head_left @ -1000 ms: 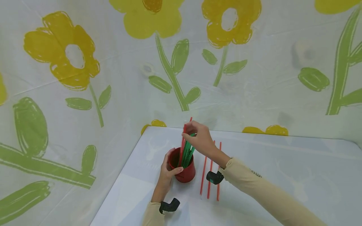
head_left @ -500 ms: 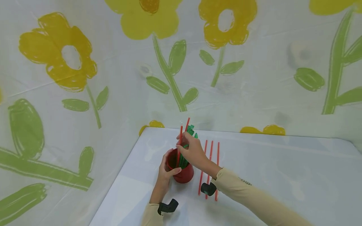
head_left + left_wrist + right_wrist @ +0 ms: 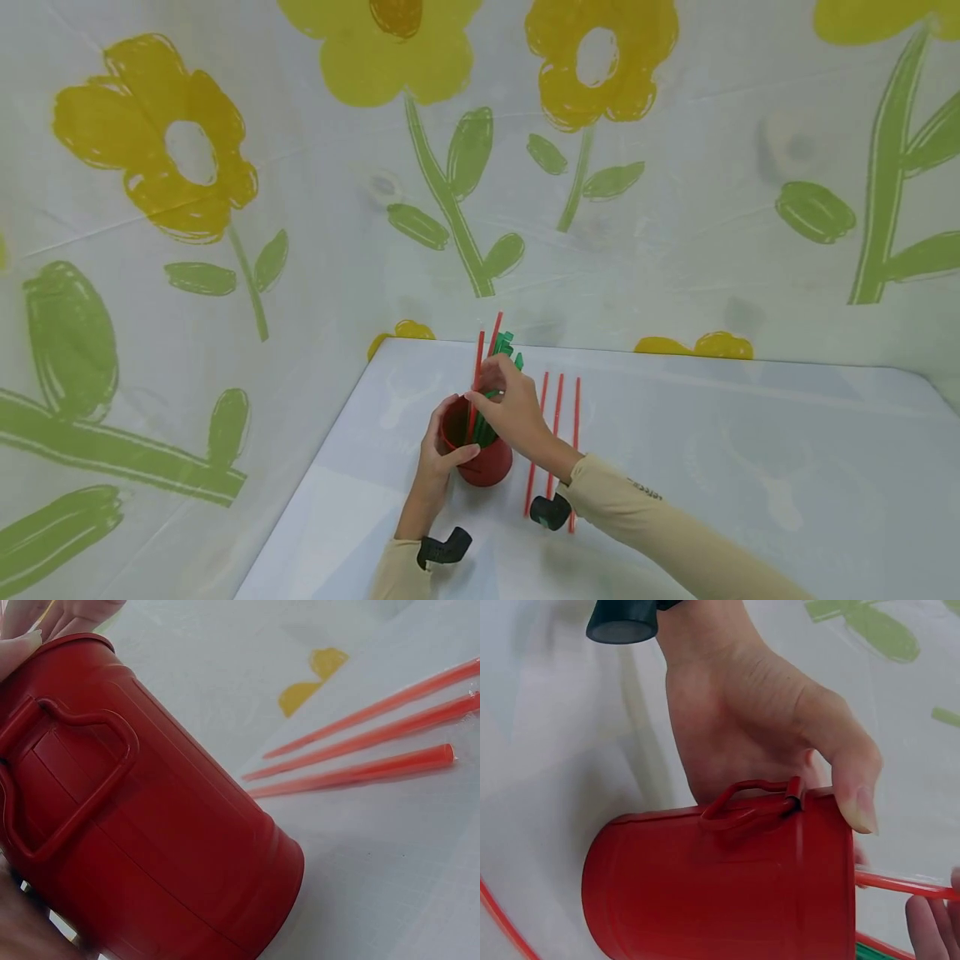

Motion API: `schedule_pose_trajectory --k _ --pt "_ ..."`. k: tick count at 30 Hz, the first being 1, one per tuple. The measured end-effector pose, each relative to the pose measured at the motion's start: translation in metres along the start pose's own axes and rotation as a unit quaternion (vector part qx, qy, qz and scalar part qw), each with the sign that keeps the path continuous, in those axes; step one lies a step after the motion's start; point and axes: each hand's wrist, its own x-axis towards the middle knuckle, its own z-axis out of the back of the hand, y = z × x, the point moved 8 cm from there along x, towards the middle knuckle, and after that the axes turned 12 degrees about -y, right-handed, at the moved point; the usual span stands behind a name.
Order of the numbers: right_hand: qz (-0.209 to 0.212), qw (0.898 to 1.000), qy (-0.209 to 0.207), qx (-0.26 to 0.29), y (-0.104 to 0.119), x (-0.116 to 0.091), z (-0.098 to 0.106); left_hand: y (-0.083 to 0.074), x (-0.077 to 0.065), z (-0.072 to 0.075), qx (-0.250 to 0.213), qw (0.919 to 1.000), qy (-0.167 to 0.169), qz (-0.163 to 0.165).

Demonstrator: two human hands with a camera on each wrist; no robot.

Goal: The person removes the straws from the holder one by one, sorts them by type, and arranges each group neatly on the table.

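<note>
A red pail [image 3: 486, 468] with a small wire handle [image 3: 120, 750] stands on the table. My left hand [image 3: 435, 467] grips its left side, the thumb over the near rim, as the right wrist view also shows with the left thumb [image 3: 859, 780]. Above the mouth, my right hand [image 3: 517, 412] pinches a red straw [image 3: 478, 354] whose lower end is inside the pail. Another red straw [image 3: 496, 325] and green plastic pieces [image 3: 506, 342] rise from the pail behind the fingers, partly hidden by my right hand.
Three red straws [image 3: 557, 400] in clear film lie side by side right of the pail, partly under my right forearm. The white table [image 3: 712, 467] meets a flower-printed curtain [image 3: 675, 250] at the back and left.
My right hand has come down and slightly left toward the pail, and the straw it pinches sits lower and more upright. My left hand keeps its grip on the pail.
</note>
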Motion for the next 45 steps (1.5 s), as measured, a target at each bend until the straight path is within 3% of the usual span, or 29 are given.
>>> schedule_pose_trajectory --k 9,14,23,35,45 --pt "0.010 0.999 -0.044 0.015 0.009 0.009 0.016 0.001 0.000 0.001 0.005 1.0000 -0.002 -0.003" --pt "-0.006 0.998 -0.061 0.030 0.015 0.014 0.025 0.001 0.001 0.000 0.002 1.0000 -0.001 -0.005" --pt "-0.004 0.996 -0.061 0.071 0.055 0.017 0.044 0.000 0.000 0.000 0.000 0.9999 0.006 -0.012" --pt "-0.002 0.991 -0.081 0.102 0.058 0.029 0.064 -0.002 0.004 0.001 0.005 0.9999 0.008 -0.006" --pt "-0.003 0.989 -0.090 0.113 0.061 0.024 0.079 -0.003 0.001 -0.001 -0.007 0.9998 0.017 0.000"
